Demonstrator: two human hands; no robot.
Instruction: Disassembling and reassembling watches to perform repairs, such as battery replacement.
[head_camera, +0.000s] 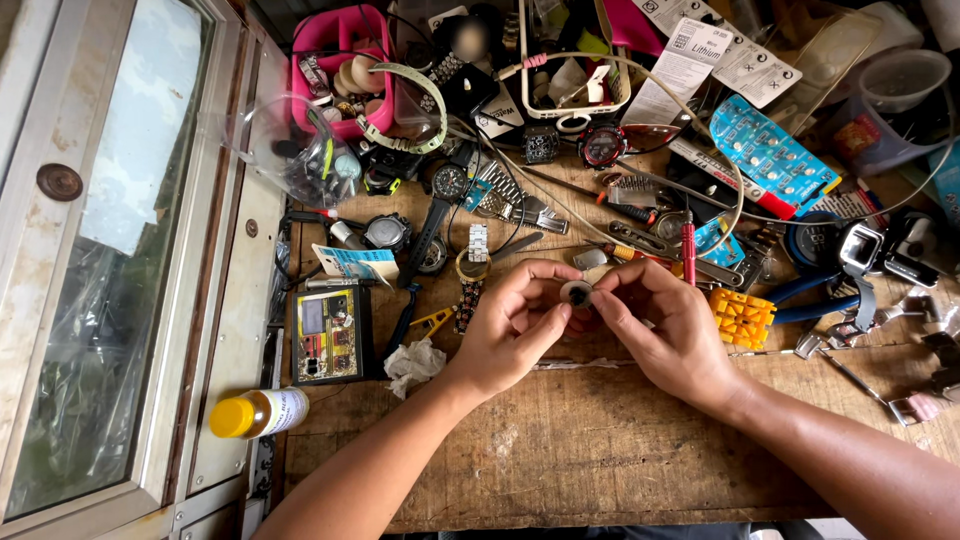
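My left hand and my right hand meet over the wooden workbench. Between their fingertips they pinch a small round watch case, pale with a dark centre. Both hands' fingers curl around it, so its sides are hidden. Just beyond the hands lie a gold-rimmed watch with a metal band, a red-handled screwdriver and an orange plastic block.
Several watches, bands and tools crowd the bench's far half, with a pink basket and blue battery cards. A yellow-capped bottle, a crumpled tissue and an open circuit box lie left. Blue-handled pliers lie right.
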